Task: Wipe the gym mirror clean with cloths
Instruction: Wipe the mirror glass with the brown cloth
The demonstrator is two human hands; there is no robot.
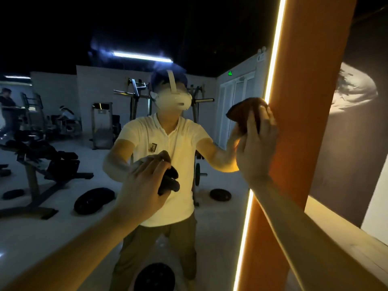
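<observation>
Left hand: my left hand (144,185) is laid over a dark cloth (169,181) against the mirror (220,227). The fingers reach forward and the thumb is hidden, so I cannot tell whether it grips the cloth or only presses it.
Right hand: my right hand (256,139) is up and to the right of the left one. Its fingers are straight and spread, pressing a brown cloth (245,110) flat on the glass.
Mirror edge: a lit strip (273,59) runs just beside the right hand's fingertips, and the brown cloth touches it.
Beyond the right hand: an orange pillar (310,80), then a dark wall (361,154) with a pale patch of light. A wooden ledge (346,238) sits under my right forearm.
Reflection between the hands: a person in a pale shirt and a white headset.
Reflected room, left of the left hand: a weight bench (48,164), a rack (136,95) and a weight plate (94,200) on the pale floor (31,227).
Reflected room, above: a ceiling lamp (142,57) in the dark.
Near the right hand's cloth: doors (237,97) under a green sign (230,73).
</observation>
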